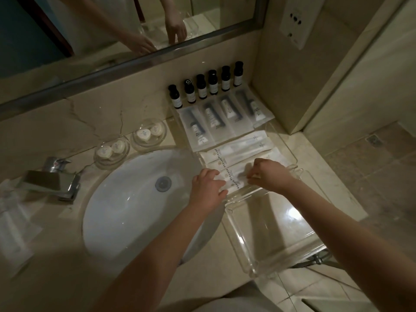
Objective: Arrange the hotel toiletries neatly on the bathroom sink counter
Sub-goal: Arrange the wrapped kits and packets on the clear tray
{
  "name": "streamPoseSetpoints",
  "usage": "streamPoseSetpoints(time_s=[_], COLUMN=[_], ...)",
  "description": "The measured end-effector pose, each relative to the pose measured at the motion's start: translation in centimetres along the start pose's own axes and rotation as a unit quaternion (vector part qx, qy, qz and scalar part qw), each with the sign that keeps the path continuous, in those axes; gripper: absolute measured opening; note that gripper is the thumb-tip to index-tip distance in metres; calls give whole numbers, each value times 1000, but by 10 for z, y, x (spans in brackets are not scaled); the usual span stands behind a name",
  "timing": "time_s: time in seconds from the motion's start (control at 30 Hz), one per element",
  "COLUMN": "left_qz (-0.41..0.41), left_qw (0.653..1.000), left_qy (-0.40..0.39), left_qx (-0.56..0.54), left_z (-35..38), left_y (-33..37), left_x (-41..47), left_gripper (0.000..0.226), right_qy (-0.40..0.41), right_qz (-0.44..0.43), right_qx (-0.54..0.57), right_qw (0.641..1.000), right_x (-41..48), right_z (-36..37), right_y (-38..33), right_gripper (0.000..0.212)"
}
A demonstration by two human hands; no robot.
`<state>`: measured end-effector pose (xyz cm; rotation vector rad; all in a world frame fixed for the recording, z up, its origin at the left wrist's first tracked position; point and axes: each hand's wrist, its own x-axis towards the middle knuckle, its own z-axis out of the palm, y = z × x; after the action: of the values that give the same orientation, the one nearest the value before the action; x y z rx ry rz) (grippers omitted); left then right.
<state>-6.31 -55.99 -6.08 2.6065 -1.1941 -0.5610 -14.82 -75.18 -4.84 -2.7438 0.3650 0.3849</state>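
While our left hand [207, 188] and right hand [270, 176] each pinch an end of the white sachet [234, 179] with curled fingers [219, 183], over the clear tray [270, 221], we judge an uneven tug could skew it or nudge the neighbouring sachets [236, 152] just beyond our fingers.

Six dark bottles [202, 87] stand in a row at the wall [135, 95], four tube sachets [213, 119] flat before them, then long white packets [234, 149] side by side, the nearest packet [235, 179] pinched at both ends.
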Motion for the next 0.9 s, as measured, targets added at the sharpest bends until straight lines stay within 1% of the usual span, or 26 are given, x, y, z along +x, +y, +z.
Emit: streamPoseSetpoints(time_s=[0.1,0.2,0.27,0.33,0.37,0.4,0.47,0.57,0.63,0.7,0.9], left_qz=[-3,-3,-2,-1,-1,-2,-8,-28,-41,-44,-39], left_qw=[999,999,998,998,998,999,999,998,996,994,993], left_qy=[0,-6,-8,-8,-6,-4,-5,-37,-60,-76,-79], left_qx=[32,53,59,62,59,54,49,50,55,62,77], left_z=[0,0,1,1,1,1,1,2,1,0,-2], left_y=[3,5,5,6,7,8,9,9,8,7,7], left_x=[2,4,5,5,5,5,4,3,5,7,7], left_gripper=[36,34,33,34,36,40,50,62,65,67,67], right_qy=[32,21,26,87,114,121,78,14,-5,-6,-1], right_qz=[38,82,83,72,76,83,96,97,87,85,91], right_qx=[23,48,42,-1,-20,-27,-30,-37,-30,-22,-31], right_qw=[998,995,995,994,990,989,992,995,996,996,995], right_x=[1,3,3,2,2,2,4,9,13,17,15], right_z=[8,10,11,12,13,14,15,17,16,13,10], right_y=[-5,-8,-8,-8,-6,-6,-4,-4,-6,-8,-12], right_gripper=[17,17,20,28,37,48,66,74,73,71,57])
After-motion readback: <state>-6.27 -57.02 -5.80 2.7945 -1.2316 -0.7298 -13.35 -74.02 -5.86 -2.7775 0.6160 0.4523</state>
